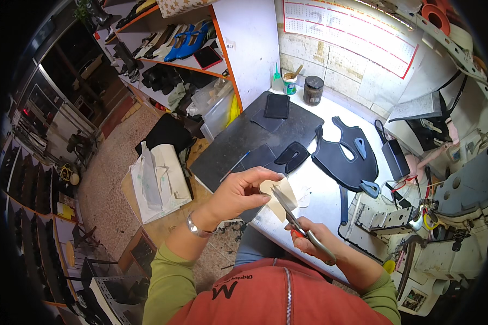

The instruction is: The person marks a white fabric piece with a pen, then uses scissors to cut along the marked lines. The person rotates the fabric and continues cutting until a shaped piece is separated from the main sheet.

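Both hands are working over the near edge of the white bench (325, 207). Our left grip (241, 190) is clamping a beige piece (288, 189) between thumb and fingers. Our right grip (314, 236) is wrapping around the handles of the scissors (290, 212), and the blades are pointing far and left, lying across the piece. We are not able to tell how far apart the blades are standing. The beige piece is hanging between our two hands, above the bench; a pale scrap (304, 198) is lying just to its right.

Far and left of the hands, a dark mat (209, 162) is covering part of the bench and carrying a blue pen (235, 166). A black looped piece (291, 158) is resting by the mat's right edge. Farther right, a large black cutout (331, 154) is lying flat, with two blue-grey loops (360, 147) on its right part. At the far side, a dark-lidded jar (313, 93) is standing right of a small tub (289, 86). On the left, a folded white bundle (165, 187) is resting on a wooden surface (137, 199).
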`<move>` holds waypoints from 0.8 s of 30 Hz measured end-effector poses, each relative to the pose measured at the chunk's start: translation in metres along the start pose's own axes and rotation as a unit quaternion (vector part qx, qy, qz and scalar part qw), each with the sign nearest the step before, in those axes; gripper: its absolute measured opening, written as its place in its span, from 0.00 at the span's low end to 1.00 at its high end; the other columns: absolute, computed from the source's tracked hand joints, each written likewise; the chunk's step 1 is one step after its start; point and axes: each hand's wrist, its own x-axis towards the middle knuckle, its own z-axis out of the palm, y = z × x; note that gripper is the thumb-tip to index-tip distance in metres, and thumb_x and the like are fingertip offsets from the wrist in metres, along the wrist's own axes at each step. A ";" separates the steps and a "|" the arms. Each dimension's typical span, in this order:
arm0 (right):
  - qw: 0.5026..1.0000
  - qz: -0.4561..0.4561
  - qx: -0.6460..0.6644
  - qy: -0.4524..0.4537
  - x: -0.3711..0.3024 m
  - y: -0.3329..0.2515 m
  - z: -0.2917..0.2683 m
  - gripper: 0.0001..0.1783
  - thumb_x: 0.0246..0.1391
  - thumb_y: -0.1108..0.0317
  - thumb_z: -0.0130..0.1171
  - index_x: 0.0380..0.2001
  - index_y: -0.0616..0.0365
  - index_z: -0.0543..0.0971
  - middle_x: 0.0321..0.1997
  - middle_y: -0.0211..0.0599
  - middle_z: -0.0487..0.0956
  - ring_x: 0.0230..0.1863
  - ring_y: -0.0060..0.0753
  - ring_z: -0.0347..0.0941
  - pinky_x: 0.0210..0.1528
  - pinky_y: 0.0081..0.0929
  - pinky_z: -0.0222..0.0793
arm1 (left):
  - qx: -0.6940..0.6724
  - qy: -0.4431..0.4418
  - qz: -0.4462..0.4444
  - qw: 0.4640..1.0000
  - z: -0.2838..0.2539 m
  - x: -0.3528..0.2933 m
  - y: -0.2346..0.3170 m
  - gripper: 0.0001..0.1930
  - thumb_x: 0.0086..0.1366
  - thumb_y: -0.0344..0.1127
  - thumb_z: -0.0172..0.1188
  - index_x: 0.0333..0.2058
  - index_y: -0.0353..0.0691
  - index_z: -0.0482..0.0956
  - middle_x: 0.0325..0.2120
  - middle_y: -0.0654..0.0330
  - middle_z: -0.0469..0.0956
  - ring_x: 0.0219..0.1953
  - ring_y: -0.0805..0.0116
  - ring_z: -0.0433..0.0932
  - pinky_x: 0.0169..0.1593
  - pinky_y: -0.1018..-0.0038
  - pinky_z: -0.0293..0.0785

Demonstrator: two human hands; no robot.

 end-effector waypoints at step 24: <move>0.999 0.027 -0.018 -0.008 -0.002 -0.011 0.007 0.34 0.53 0.39 0.53 0.50 0.57 0.70 0.34 0.41 0.75 0.39 0.33 0.71 0.43 0.28 0.65 | 0.105 -0.155 -0.051 0.981 -0.012 0.013 0.019 0.17 0.56 0.21 0.57 0.46 0.37 0.75 0.37 0.68 0.72 0.36 0.81 0.69 0.40 0.82 0.67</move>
